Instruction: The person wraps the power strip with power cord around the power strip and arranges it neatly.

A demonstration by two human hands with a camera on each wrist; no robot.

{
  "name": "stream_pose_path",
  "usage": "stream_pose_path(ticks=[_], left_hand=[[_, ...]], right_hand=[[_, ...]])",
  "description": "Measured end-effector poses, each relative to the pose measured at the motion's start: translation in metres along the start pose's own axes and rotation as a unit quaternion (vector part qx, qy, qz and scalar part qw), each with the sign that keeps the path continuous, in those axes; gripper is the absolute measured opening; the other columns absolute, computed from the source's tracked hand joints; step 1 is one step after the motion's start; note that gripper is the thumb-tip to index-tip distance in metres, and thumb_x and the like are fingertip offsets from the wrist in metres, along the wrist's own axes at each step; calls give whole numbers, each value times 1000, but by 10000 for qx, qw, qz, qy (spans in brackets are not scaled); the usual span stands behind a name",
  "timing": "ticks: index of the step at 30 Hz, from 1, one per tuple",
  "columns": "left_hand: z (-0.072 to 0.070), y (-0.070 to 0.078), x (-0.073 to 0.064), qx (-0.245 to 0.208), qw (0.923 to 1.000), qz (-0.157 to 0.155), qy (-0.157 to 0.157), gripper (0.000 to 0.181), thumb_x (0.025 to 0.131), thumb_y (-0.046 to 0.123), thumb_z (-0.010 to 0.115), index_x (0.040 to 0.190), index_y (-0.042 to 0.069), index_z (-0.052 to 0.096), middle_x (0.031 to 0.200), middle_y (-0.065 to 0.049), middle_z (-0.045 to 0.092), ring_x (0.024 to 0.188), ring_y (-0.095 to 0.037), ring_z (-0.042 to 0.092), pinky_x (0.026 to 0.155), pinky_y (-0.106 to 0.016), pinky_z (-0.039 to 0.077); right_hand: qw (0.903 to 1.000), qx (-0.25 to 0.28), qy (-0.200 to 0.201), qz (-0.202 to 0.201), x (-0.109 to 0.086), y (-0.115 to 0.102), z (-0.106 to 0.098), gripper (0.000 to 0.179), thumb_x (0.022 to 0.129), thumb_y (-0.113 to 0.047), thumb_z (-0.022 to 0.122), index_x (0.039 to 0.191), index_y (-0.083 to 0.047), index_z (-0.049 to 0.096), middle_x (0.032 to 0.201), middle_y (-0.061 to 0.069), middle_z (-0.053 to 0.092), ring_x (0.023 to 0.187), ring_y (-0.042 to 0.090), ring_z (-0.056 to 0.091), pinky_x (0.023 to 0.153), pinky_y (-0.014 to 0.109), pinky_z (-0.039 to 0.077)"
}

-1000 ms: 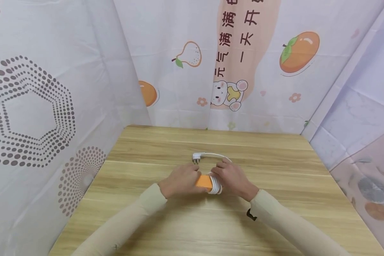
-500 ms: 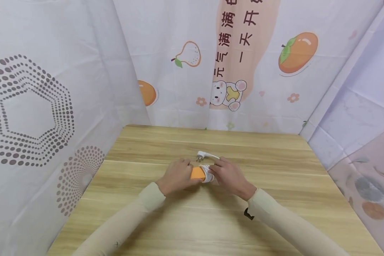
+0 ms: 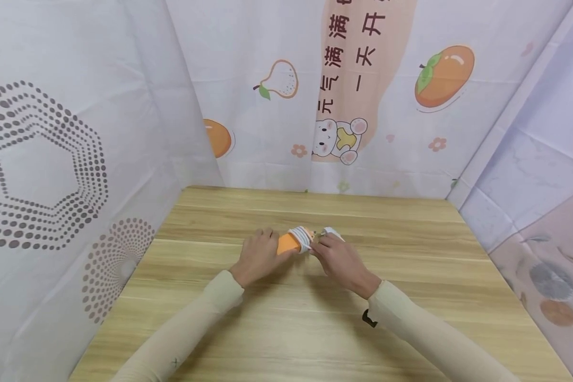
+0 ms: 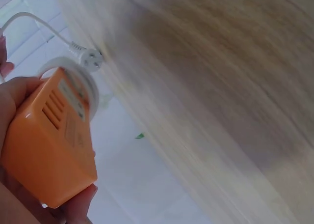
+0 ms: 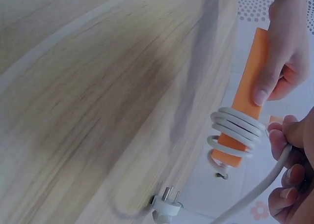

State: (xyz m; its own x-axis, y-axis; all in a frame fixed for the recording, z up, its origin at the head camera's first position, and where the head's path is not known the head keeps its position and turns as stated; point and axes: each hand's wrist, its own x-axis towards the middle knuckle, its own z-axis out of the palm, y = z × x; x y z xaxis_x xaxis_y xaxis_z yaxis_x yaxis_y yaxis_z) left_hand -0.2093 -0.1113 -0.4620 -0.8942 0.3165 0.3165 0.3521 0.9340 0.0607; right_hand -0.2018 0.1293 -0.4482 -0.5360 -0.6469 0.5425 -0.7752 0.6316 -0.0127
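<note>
Above the middle of the wooden table (image 3: 286, 323), the left hand (image 3: 258, 255) grips an orange power strip (image 3: 288, 242), now lifted farther away, while the right hand (image 3: 340, 261) pinches its white cord (image 5: 255, 187); coils have tightened, leaving only the plug (image 5: 166, 202) loose.

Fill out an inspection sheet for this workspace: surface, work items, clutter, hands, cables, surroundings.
Surface: light wooden table, bare grain visible.
Work items: orange rectangular plastic power strip, white cord coiled round one end.
Clutter: nothing seen.
Hands: left hand grips the orange body; right hand holds the cord beside the coils.
Cables: white round cord in several turns; its free end runs through the right hand to a white plug with metal prongs, near the table edge.
Surroundings: printed fabric sheets with fruit, a bear and dotted hexagons on three sides.
</note>
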Motion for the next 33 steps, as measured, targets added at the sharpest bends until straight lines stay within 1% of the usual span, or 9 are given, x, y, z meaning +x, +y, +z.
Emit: stream_pose_path(ticks=[3, 6, 10, 16, 21, 26, 28, 30, 33], left_hand=[[0, 0, 0, -92, 9998, -25, 179, 67, 91, 69, 64, 94, 2, 70, 84, -7, 59, 68, -21, 53, 48, -33, 43], [1, -1, 1, -299, 9991, -174, 255, 67, 92, 70, 62, 95, 3, 70, 85, -6, 60, 68, -20, 52, 48, -32, 42], [-2, -2, 2, -902, 9947, -423, 268, 66, 92, 71, 61, 94, 6, 71, 87, -3, 62, 67, -17, 52, 50, -31, 40], [-12, -2, 2, -1920, 9785, -700, 287, 60, 93, 65, 65, 97, 5, 72, 82, 0, 61, 63, -15, 52, 51, -30, 39], [-14, -2, 2, -2452, 9651, -915, 39, 58, 94, 64, 63, 98, 8, 73, 85, 1, 63, 64, -14, 54, 53, -31, 41], [-15, -2, 1, -2916, 9521, -925, -50, 57, 95, 65, 61, 93, 9, 74, 78, 2, 60, 61, -14, 54, 53, -32, 42], [-15, -2, 1, -3177, 9435, -938, -70, 57, 95, 65, 61, 92, 10, 74, 76, 3, 60, 60, -13, 53, 53, -31, 42], [-15, -2, 0, -3475, 9324, -988, -139, 59, 96, 66, 60, 87, 9, 72, 71, 3, 58, 56, -13, 52, 51, -29, 40], [-16, -1, 0, -4047, 9063, -1190, -277, 60, 95, 66, 61, 89, 8, 73, 70, 1, 62, 54, -14, 55, 49, -29, 43]], right_hand=[[10000, 37, 0, 44, 0, -1, -1, 14, 96, -12, 74, 107, -4, 77, 86, 1, 69, 79, 18, 62, 59, 29, 53], [10000, 22, -13, 56, 0, -1, -1, 14, 96, -13, 75, 106, -4, 77, 86, 2, 70, 78, 18, 63, 60, 29, 53], [10000, -19, 67, 53, 1, 0, -1, 12, 95, -13, 75, 103, -4, 76, 85, 3, 69, 76, 17, 63, 57, 28, 52], [9996, 173, 103, 175, 4, 0, 0, 9, 98, -13, 72, 97, -4, 75, 86, 3, 68, 78, 18, 63, 60, 30, 54], [9990, 294, 150, 304, 4, -1, 0, 10, 97, -12, 73, 99, -3, 76, 85, 3, 69, 75, 17, 64, 60, 30, 54], [9979, 485, 235, 346, 5, -1, 1, 10, 98, -13, 72, 97, -4, 76, 92, 4, 74, 77, 17, 66, 62, 31, 55], [9973, 568, 277, 370, 6, -1, 1, 10, 99, -13, 70, 93, -5, 73, 87, 3, 72, 72, 16, 63, 61, 31, 53], [9966, 661, 323, 377, 6, -2, 2, 11, 99, -13, 70, 90, -6, 71, 83, 1, 69, 66, 13, 59, 58, 30, 51], [9953, 784, 361, 430, 6, -3, 2, 14, 99, -12, 70, 87, -7, 66, 74, -3, 61, 59, 8, 50, 55, 27, 46]])
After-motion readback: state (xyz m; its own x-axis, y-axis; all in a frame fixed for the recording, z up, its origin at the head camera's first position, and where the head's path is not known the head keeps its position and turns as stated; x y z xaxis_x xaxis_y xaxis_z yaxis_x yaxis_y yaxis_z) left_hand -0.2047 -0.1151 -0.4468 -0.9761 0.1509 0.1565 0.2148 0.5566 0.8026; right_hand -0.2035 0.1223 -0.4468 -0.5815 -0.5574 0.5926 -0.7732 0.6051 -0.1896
